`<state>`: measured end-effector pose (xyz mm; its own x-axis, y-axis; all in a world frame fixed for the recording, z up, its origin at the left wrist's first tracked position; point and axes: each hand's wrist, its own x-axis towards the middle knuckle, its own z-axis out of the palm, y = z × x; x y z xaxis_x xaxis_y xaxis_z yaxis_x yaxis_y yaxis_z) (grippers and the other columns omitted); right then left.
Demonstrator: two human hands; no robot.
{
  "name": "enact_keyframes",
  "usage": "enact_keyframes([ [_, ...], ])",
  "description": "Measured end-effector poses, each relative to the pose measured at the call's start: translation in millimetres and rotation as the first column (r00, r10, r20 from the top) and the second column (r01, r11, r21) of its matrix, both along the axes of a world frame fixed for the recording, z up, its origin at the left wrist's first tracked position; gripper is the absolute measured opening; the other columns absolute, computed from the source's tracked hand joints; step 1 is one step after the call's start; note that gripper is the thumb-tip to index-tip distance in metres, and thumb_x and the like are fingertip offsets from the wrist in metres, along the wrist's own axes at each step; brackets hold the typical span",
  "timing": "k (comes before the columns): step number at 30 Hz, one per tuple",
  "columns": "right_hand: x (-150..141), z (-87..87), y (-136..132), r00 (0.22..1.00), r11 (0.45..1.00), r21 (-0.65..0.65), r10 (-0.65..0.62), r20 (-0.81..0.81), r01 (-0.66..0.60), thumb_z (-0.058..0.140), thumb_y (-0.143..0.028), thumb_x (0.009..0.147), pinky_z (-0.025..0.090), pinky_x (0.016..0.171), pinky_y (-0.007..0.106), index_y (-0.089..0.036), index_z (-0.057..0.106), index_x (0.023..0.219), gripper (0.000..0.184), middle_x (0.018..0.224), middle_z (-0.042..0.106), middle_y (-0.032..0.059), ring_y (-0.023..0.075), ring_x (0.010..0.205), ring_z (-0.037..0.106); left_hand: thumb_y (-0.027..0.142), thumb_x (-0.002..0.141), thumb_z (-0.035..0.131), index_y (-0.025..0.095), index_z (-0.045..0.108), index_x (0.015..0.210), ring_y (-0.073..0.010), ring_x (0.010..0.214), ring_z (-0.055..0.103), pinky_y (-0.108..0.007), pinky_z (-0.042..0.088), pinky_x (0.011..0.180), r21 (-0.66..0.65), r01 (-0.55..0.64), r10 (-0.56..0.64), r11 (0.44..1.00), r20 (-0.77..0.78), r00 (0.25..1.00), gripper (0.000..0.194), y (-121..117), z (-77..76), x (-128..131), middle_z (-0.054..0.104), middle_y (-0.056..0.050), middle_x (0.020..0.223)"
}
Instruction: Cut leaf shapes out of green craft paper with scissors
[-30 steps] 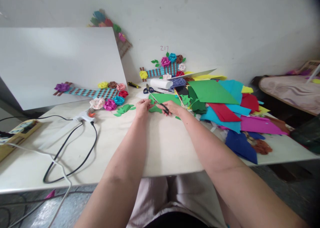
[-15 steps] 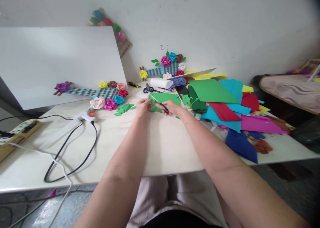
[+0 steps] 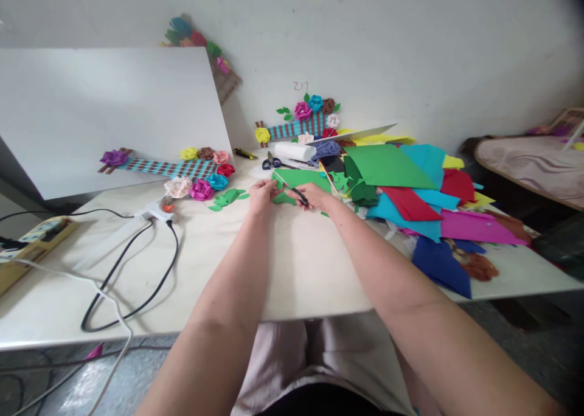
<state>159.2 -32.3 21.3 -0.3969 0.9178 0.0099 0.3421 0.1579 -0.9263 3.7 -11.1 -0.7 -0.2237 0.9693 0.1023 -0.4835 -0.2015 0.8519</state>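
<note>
My right hand [image 3: 311, 196] is closed round the dark handles of a pair of scissors [image 3: 298, 195], whose thin blades point up and left. Facing it, my left hand [image 3: 263, 194] pinches a small piece of green paper [image 3: 278, 183] beside the blades. Whether the blades touch that piece I cannot tell. Beneath and behind both hands lies a larger green sheet [image 3: 303, 176]. To the left of my left hand sits a little pile of cut green paper leaves [image 3: 225, 199]. Green paper scraps [image 3: 338, 182] lie to the right.
Coloured paper sheets [image 3: 396, 166] cover the table's right side. Behind my hands are a second pair of scissors [image 3: 272, 162], a white roll [image 3: 295, 151] and a cutter knife [image 3: 244, 154]. A flower-trimmed woven strip [image 3: 171, 168], cables [image 3: 176, 252] and a power strip [image 3: 41, 239] occupy the left.
</note>
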Motion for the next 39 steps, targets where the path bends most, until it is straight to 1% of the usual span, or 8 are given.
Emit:
enact_keyframes([
  [5,-1.7,1.4,-1.4,1.000,1.000,0.004,-0.014,-0.003,0.014,0.069,-0.048,0.074,0.023,0.033,0.018,-0.015,0.051,0.058,0.041,0.045,0.047,-0.0050,0.0030,0.033,0.038,0.012,0.056,0.071,0.014,0.053,0.054,-0.0104,0.049,0.057,-0.023,0.051,0.055,0.009,-0.010,0.010,1.000,0.009,1.000,0.018,0.0,0.0,0.4,0.051,0.003,0.048],
  [10,-0.8,-8.8,9.4,0.998,0.999,0.032,0.031,-0.055,-0.029,0.069,-0.043,0.071,0.028,0.036,0.018,-0.015,0.051,0.058,0.036,0.045,0.045,-0.0060,0.0034,0.035,0.037,0.012,0.056,0.070,0.014,0.054,0.055,-0.0103,0.049,0.057,-0.024,0.052,0.056,0.008,-0.014,0.014,1.000,0.015,1.000,0.017,2.1,-1.1,-0.5,0.052,0.003,0.049],
  [13,-0.6,-13.7,15.0,0.997,0.997,0.074,0.040,-0.064,-0.035,0.069,-0.042,0.070,0.028,0.036,0.018,-0.014,0.052,0.057,0.035,0.045,0.044,-0.0063,0.0035,0.036,0.035,0.013,0.056,0.071,0.014,0.053,0.056,-0.0115,0.053,0.060,-0.024,0.053,0.059,-0.005,-0.013,0.013,1.000,0.005,1.000,0.018,2.8,-1.3,-1.1,0.052,0.003,0.049],
  [17,-1.7,-13.0,14.5,0.997,0.997,0.075,0.032,-0.068,-0.027,0.071,-0.041,0.069,0.030,0.036,0.018,-0.014,0.052,0.056,0.035,0.044,0.045,-0.0062,0.0038,0.037,0.035,0.015,0.057,0.075,0.014,0.053,0.058,-0.0141,0.055,0.063,-0.025,0.053,0.059,-0.008,0.012,-0.012,1.000,-0.006,1.000,0.022,0.8,-0.8,-1.5,0.051,0.003,0.048],
  [22,-1.7,-6.6,10.2,0.985,0.994,0.044,-0.090,-0.145,0.098,0.075,-0.037,0.069,0.031,0.036,0.017,-0.013,0.059,0.063,0.029,0.046,0.046,-0.0060,0.0036,0.038,0.037,0.022,0.056,0.081,0.014,0.055,0.063,-0.0143,0.055,0.063,-0.025,0.052,0.057,-0.001,0.078,-0.078,0.997,-0.028,0.997,0.027,-3.1,-0.1,-2.7,0.055,0.001,0.052],
  [28,-3.2,7.0,1.5,0.924,0.960,-0.044,-0.278,-0.264,0.277,0.078,-0.029,0.069,0.033,0.035,0.015,-0.012,0.065,0.083,0.025,0.049,0.052,-0.0055,0.0033,0.038,0.042,0.021,0.056,0.082,0.013,0.056,0.066,-0.0140,0.053,0.062,-0.023,0.050,0.054,0.001,0.183,-0.183,0.983,-0.061,0.981,0.028,-4.1,0.4,-1.7,0.055,0.001,0.052],
  [33,-5.5,12.7,-2.2,0.902,0.949,-0.063,-0.313,-0.298,0.309,0.075,-0.023,0.073,0.033,0.034,0.014,-0.012,0.065,0.090,0.023,0.052,0.055,-0.0047,0.0036,0.038,0.045,0.016,0.056,0.080,0.012,0.058,0.066,-0.0089,0.046,0.055,-0.019,0.045,0.047,-0.008,0.237,-0.236,0.972,-0.083,0.968,0.024,-5.8,1.9,-2.0,0.057,0.000,0.054],
  [39,-1.1,6.7,9.6,0.874,0.933,-0.017,-0.344,-0.343,0.360,0.076,-0.024,0.071,0.033,0.036,0.015,-0.013,0.064,0.095,0.029,0.059,0.060,-0.0027,0.0045,0.041,0.047,0.014,0.059,0.077,0.013,0.057,0.059,-0.0055,0.043,0.045,-0.017,0.034,0.041,0.013,0.342,-0.338,0.939,-0.124,0.933,0.020,-11.2,5.9,-2.4,0.052,0.001,0.049],
])
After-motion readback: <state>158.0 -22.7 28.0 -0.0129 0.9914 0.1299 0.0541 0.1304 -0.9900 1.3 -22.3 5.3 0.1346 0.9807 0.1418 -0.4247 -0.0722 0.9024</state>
